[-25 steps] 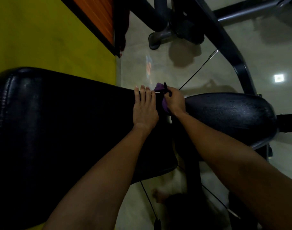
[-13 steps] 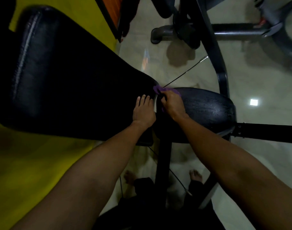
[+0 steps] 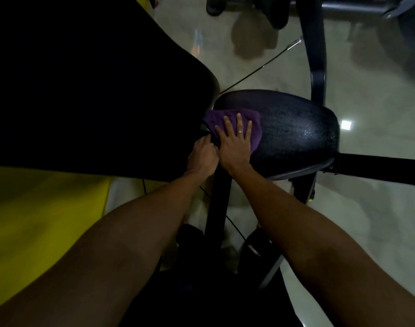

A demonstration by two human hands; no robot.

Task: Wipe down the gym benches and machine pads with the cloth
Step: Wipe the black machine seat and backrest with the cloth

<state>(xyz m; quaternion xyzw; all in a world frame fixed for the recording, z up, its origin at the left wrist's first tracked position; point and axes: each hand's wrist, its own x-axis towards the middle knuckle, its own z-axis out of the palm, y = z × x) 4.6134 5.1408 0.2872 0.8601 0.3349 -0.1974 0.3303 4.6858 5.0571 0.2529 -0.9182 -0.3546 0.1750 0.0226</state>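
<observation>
The right hand (image 3: 234,143) lies flat with fingers straight and spread, pressing a crumpled purple cloth (image 3: 255,122) onto the left end of the black textured vinyl seat pad (image 3: 298,128), beside the large black backrest pad (image 3: 95,90). The left hand (image 3: 203,155) curls its fingers into the gap between the two pads. Whether it grips anything cannot be told.

Left forearm (image 3: 131,234) and right forearm (image 3: 308,232) were bare. Both reached forward and down from the lower edge of view, converging toward centre. Right hand (image 3: 234,143) lay palm down, fingers (image 3: 239,123) straight and slightly spread, thumb out to the left — pressed flat. Left hand (image 3: 203,158) sat just beside it, the two touching, knuckles up, its fingers curled downward. Their tips were lost in shadow — whether they gripped anything could not be made out. Both wrists were roughly straight.
</observation>
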